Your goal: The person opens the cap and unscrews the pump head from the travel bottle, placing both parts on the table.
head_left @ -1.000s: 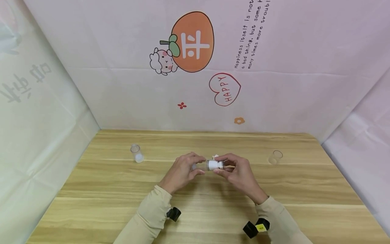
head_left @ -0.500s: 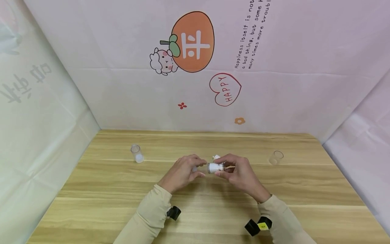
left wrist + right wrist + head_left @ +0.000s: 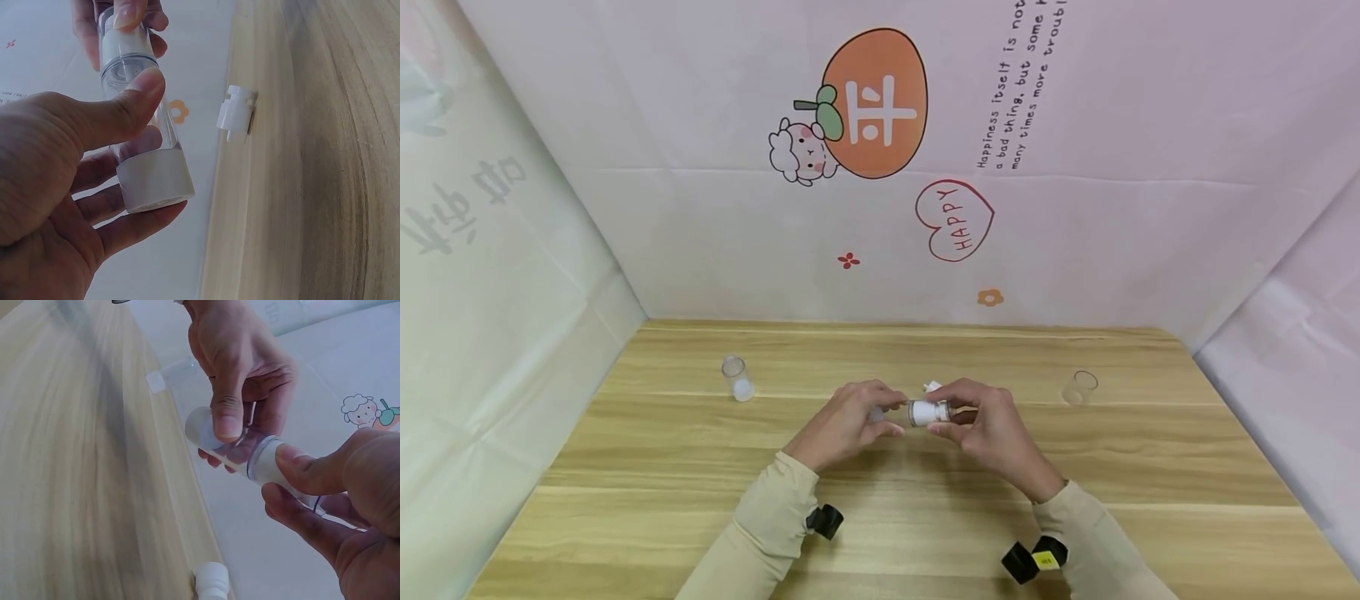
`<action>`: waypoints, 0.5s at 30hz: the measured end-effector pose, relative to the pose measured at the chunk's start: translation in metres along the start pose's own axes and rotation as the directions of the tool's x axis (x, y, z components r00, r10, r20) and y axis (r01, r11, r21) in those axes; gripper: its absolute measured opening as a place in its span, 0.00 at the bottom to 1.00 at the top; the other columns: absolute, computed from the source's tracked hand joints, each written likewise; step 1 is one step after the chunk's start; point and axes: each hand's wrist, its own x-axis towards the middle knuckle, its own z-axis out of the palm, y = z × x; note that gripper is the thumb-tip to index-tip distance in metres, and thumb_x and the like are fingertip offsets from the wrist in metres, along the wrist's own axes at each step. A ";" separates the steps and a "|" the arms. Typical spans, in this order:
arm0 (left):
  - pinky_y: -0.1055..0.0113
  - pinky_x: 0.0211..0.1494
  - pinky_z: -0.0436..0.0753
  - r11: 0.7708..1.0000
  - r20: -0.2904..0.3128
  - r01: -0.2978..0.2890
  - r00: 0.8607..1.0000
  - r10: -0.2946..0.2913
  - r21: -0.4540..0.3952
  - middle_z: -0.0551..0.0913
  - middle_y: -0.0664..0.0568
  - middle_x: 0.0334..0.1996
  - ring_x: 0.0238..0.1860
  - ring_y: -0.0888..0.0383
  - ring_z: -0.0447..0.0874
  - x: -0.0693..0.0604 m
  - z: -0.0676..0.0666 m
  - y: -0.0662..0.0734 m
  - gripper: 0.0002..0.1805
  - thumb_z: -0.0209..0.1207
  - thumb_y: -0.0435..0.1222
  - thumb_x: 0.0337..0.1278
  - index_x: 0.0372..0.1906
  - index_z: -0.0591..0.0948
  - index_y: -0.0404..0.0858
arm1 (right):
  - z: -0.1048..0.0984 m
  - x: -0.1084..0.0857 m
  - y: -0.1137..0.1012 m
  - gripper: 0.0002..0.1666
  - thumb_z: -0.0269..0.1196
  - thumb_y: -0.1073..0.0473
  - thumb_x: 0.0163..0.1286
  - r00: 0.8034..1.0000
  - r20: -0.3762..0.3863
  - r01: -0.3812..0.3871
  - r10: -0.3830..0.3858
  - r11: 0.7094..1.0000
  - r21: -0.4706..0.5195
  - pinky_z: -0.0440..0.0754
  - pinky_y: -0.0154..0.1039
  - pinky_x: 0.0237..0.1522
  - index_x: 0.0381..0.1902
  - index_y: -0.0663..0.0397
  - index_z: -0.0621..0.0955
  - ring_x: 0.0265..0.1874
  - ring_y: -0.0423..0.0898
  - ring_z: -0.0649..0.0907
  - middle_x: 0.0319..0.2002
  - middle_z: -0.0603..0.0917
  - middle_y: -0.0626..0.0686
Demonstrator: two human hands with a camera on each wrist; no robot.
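Between my hands a clear bottle (image 3: 153, 178) with a white base lies on its side, raised over the table. My left hand (image 3: 850, 421) grips its body, thumb along the clear wall in the left wrist view. My right hand (image 3: 996, 429) pinches the opposite end, a clear cover (image 3: 929, 412) with a white part inside. Cover and bottle are in line and meet at a ringed edge; whether they are fastened cannot be told. Just beyond my right fingers a loose white pump head (image 3: 235, 112) lies on the table.
A second clear bottle (image 3: 737, 377) with a white bottom stands at the left on the wooden table (image 3: 880, 533). Toward the right there is a clear cap (image 3: 1078, 387). A printed cloth (image 3: 737, 250) rises behind the table's back edge.
The right hand and clear cover have dipped slightly toward me since a second ago. The white part inside the cover shows a different side. Both hands keep their holds.
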 end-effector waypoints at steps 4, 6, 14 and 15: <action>0.62 0.46 0.83 1.000 -0.010 -0.005 1.000 0.005 0.000 0.87 0.47 0.43 0.42 0.51 0.85 0.000 0.002 0.000 0.16 0.71 0.35 0.58 0.51 0.87 0.38 | 0.002 -0.002 0.003 0.20 0.76 0.75 0.52 0.998 -0.044 0.034 -0.034 0.999 -0.007 0.87 0.37 0.34 0.44 0.60 0.86 0.36 0.53 0.89 0.43 0.87 0.59; 0.63 0.45 0.83 1.000 -0.018 -0.003 1.000 0.003 0.000 0.87 0.48 0.42 0.41 0.52 0.85 0.001 0.002 0.000 0.16 0.71 0.35 0.57 0.51 0.87 0.38 | 0.003 -0.003 0.004 0.20 0.77 0.75 0.52 0.997 -0.060 0.043 -0.044 0.999 -0.018 0.87 0.36 0.33 0.43 0.60 0.86 0.36 0.52 0.88 0.43 0.87 0.59; 0.65 0.43 0.82 1.000 -0.032 -0.002 0.999 0.003 0.008 0.87 0.50 0.41 0.40 0.53 0.85 0.002 0.005 0.000 0.16 0.72 0.37 0.56 0.50 0.87 0.39 | 0.002 -0.004 -0.001 0.20 0.77 0.74 0.52 0.998 -0.068 0.001 -0.006 0.998 -0.069 0.86 0.33 0.33 0.43 0.60 0.86 0.35 0.49 0.88 0.40 0.86 0.56; 0.66 0.42 0.82 1.000 -0.033 -0.003 0.999 0.003 0.013 0.87 0.50 0.41 0.40 0.54 0.85 0.003 0.005 0.000 0.16 0.72 0.38 0.56 0.50 0.87 0.39 | 0.001 -0.004 -0.002 0.19 0.77 0.74 0.52 0.998 -0.065 -0.008 0.003 0.997 -0.076 0.86 0.33 0.33 0.43 0.60 0.87 0.35 0.49 0.88 0.40 0.86 0.55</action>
